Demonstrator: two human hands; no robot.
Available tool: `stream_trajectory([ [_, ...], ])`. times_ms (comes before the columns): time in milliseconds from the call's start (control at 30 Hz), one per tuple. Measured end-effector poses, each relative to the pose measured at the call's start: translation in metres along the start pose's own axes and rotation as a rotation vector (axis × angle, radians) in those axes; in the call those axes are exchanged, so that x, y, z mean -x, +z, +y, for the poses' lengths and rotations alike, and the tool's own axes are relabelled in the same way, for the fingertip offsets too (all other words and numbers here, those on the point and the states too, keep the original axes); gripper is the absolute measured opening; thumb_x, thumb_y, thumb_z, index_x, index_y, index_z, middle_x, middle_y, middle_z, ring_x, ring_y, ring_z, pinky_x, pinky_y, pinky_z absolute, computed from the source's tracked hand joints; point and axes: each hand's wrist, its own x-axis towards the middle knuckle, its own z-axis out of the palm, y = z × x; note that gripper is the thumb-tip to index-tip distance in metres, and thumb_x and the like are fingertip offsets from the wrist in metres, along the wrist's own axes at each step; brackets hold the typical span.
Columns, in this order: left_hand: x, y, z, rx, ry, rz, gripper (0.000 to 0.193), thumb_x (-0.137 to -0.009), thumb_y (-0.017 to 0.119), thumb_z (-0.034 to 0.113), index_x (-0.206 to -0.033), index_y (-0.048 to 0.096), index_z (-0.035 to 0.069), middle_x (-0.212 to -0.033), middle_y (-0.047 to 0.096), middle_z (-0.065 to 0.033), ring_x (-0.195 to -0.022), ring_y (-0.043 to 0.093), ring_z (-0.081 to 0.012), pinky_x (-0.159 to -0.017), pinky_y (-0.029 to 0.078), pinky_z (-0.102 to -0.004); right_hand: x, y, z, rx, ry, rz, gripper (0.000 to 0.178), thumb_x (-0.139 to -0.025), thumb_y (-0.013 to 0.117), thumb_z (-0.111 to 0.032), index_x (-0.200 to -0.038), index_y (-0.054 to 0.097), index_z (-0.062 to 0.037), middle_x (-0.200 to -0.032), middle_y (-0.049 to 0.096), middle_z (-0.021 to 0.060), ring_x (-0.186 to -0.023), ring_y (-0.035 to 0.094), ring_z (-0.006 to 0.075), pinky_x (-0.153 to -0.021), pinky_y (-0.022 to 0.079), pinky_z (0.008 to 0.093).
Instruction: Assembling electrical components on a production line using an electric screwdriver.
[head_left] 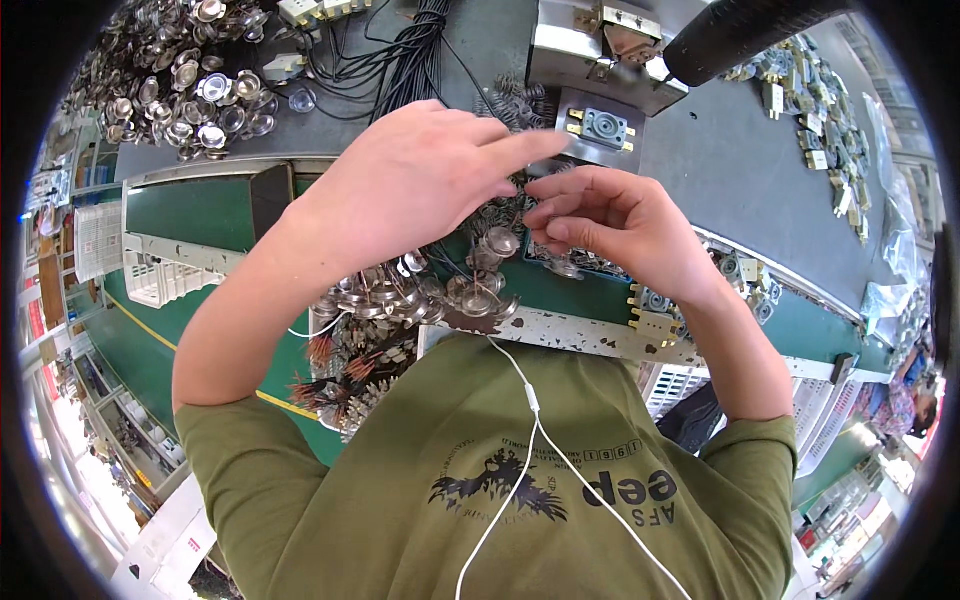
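My left hand (425,170) is above the bench edge, palm down. Its index finger stretches right, close to a grey block with brass terminals (604,127) lying on the metal plate of a small fixture (610,60). The thumb is apart below, and the other fingers are partly hidden. Just right of it, my right hand (625,225) is closed with curled fingers, thumb near the fingertips; whatever they hold is too small or hidden to make out. Coil springs (515,105) lie behind the hands. Round metal cups (480,285) lie below them, near my body.
More metal cups (190,95) are heaped at the far left, beside a bundle of black cables (410,60). A black handle (745,35) slants over the fixture. Switch blocks (820,120) spread along the right. A white-edged rail (570,335) crosses before my body; wire bundles (355,370) hang left.
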Motion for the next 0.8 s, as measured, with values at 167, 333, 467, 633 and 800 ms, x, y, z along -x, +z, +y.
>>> stream_trajectory([
  [167, -0.001, -0.002, -0.004, -0.124, 0.105, 0.033, 0.016, -0.089, 0.074, 0.017, -0.104, 0.069, 0.012, -0.091, 0.069, -0.0005, -0.089, 0.067, -0.0215, -0.082, 0.049, -0.0359, 0.017, 0.003, -0.004, 0.02, 0.062, 0.174, 0.027, -0.099, 0.065, 0.001, -0.127, 0.066, 0.0026, -0.112, 0.073, 0.0104, -0.097, 0.072, 0.0159, -0.088, 0.059, 0.0301],
  [333, -0.001, -0.016, -0.003, -0.262, 0.148, 0.04, 0.016, -0.083, 0.077, 0.019, -0.096, 0.071, 0.013, -0.089, 0.069, 0.0006, -0.088, 0.067, -0.0199, -0.081, 0.049, -0.0358, 0.024, 0.008, 0.003, 0.401, -0.197, 0.144, 0.022, -0.097, 0.068, 0.002, -0.118, 0.071, 0.0027, -0.103, 0.074, 0.0085, -0.093, 0.072, 0.0147, -0.087, 0.059, 0.0286],
  [467, 0.003, -0.034, -0.007, -0.247, 0.182, 0.102, 0.016, -0.081, 0.078, 0.016, -0.093, 0.069, 0.012, -0.095, 0.069, -0.0012, -0.087, 0.067, -0.0216, -0.079, 0.05, -0.0356, 0.028, 0.015, -0.001, 0.393, -0.202, 0.192, 0.022, -0.097, 0.068, 0.003, -0.118, 0.072, 0.0031, -0.098, 0.074, 0.0092, -0.086, 0.074, 0.0153, -0.079, 0.061, 0.0287],
  [633, 0.004, -0.037, -0.014, -0.026, 0.156, 0.219, 0.031, -0.079, 0.075, -0.003, -0.104, 0.061, 0.009, -0.111, 0.067, -0.0063, -0.088, 0.067, -0.0301, -0.074, 0.054, -0.0401, 0.027, 0.019, -0.01, 0.429, -0.19, 0.189, 0.021, -0.099, 0.064, 0.002, -0.118, 0.073, 0.002, -0.094, 0.074, 0.0092, -0.076, 0.072, 0.0135, -0.068, 0.059, 0.0279],
  [800, -0.005, -0.033, -0.018, 0.041, 0.175, 0.214, 0.034, -0.08, 0.073, -0.005, -0.108, 0.062, 0.01, -0.104, 0.067, -0.0077, -0.087, 0.067, -0.0313, -0.074, 0.053, -0.0418, 0.022, 0.011, -0.01, 0.568, -0.295, 0.308, 0.021, -0.095, 0.067, 0.001, -0.115, 0.073, 0.0014, -0.088, 0.073, 0.0095, -0.069, 0.067, 0.0117, -0.062, 0.054, 0.0276],
])
